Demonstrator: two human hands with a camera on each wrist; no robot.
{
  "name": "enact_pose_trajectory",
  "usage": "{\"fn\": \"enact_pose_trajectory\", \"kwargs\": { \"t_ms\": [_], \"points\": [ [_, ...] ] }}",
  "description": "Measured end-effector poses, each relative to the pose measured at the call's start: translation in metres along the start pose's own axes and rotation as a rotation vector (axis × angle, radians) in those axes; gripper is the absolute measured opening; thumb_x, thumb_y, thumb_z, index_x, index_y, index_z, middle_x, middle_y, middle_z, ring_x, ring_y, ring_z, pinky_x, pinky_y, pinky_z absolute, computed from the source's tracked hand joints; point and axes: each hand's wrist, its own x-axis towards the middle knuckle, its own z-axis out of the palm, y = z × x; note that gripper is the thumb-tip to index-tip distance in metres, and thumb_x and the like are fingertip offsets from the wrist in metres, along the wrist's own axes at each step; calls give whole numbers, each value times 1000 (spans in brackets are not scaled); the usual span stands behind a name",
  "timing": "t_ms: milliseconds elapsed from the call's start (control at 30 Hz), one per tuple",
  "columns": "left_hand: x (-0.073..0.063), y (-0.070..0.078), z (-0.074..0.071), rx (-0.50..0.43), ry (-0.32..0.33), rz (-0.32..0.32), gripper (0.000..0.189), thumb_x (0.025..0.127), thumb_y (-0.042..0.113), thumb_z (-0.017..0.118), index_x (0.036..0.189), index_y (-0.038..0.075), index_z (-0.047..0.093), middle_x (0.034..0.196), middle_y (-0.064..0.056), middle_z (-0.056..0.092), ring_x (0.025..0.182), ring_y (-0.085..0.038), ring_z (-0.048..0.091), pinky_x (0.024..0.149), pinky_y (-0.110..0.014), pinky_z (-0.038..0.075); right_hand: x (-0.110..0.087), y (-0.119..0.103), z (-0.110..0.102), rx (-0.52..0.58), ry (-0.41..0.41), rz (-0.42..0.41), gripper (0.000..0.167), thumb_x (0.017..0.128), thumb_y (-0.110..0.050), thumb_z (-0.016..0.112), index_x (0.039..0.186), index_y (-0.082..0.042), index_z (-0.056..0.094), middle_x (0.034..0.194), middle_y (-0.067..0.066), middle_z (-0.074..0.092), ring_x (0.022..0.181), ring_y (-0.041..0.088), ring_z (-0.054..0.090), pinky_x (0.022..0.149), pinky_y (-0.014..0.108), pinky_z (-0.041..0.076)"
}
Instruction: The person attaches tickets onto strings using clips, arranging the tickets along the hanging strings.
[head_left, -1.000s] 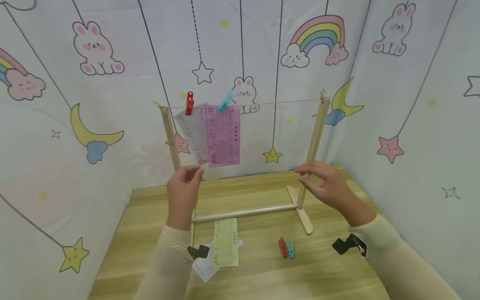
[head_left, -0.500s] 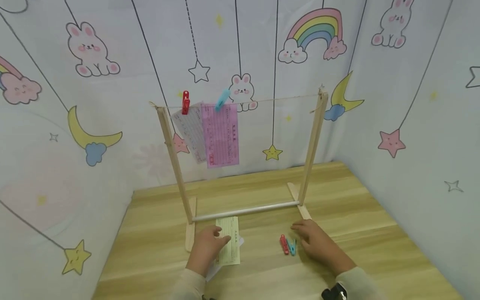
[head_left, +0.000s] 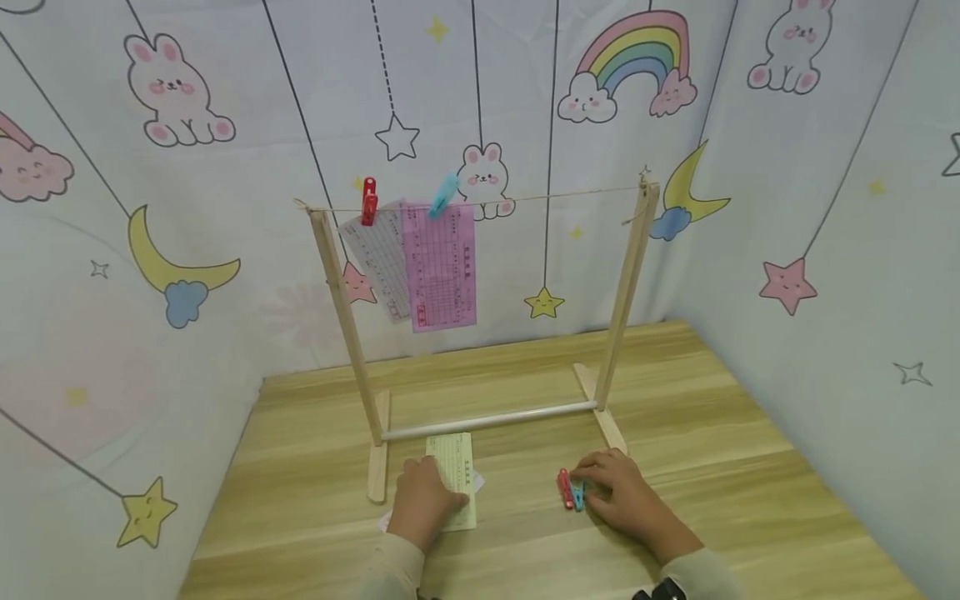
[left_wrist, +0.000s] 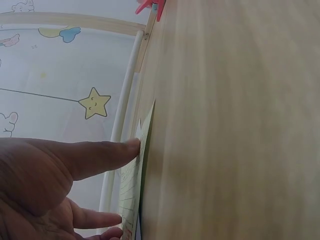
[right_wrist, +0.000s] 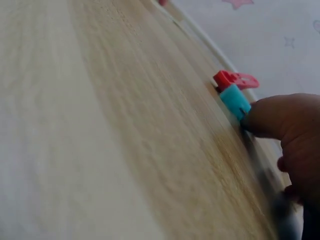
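My left hand lies over a pale yellow printed slip on the table. Its thumb and fingers touch the slip's face in the left wrist view, and the slip's edge stands slightly off the wood. A corner of white paper shows from under the slip. To the right, my right hand pinches a blue clothespin between thumb and forefinger, down at the tabletop. Right beside it lies a red clothespin; both also show in the right wrist view.
Behind the hands stands a wooden frame with a string across its top and a white bar low down. From the string hang a greyish slip under a red clothespin and a pink slip under a blue clothespin.
Both hands have come down from in front of the frame to the table. The left has settled on the yellow slip; the right has moved left and taken hold of the blue clothespin.
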Motion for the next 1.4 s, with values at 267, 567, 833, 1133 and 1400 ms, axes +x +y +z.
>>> {"fn": "enact_pose_trajectory", "kwargs": {
  "t_ms": [267,567,833,1133,1400],
  "points": [
    [4,-2,-7,71,48,17,77,62,27,98,123,-4,63,108,-22,56,98,-39,52,79,-55,50,6,-2,-1,59,59,33,28,75,-7,90,93,-23,76,94,-17,65,89,7,56,77,32,50],
    [6,-3,-12,169,93,-36,71,63,32,98,112,-5,63,96,-23,60,89,-40,59,77,-65,50,7,-2,-1,-8,-25,151,49,83,-16,88,129,-14,71,120,-6,62,108,15,56,89,42,53],
    [8,-7,-17,128,105,4,70,66,25,96,119,-5,61,101,-20,65,91,-38,62,77,-63,49,10,-2,-6,14,-57,162,34,87,-19,85,119,-17,74,117,-8,59,107,14,55,89,40,53],
    [1,-18,-10,74,126,46,61,72,6,86,125,-7,58,100,-21,71,87,-39,69,72,-57,55,-6,-4,-4,92,-98,225,31,88,-21,84,117,-17,75,117,-9,59,109,19,58,93,41,54],
    [-4,-15,-9,-65,93,41,50,88,-7,60,137,-12,51,98,-26,72,55,-18,55,46,-31,48,-12,-4,-7,106,-77,198,35,88,-15,84,121,-15,73,119,-12,59,107,12,57,87,33,55]
  ]
}}
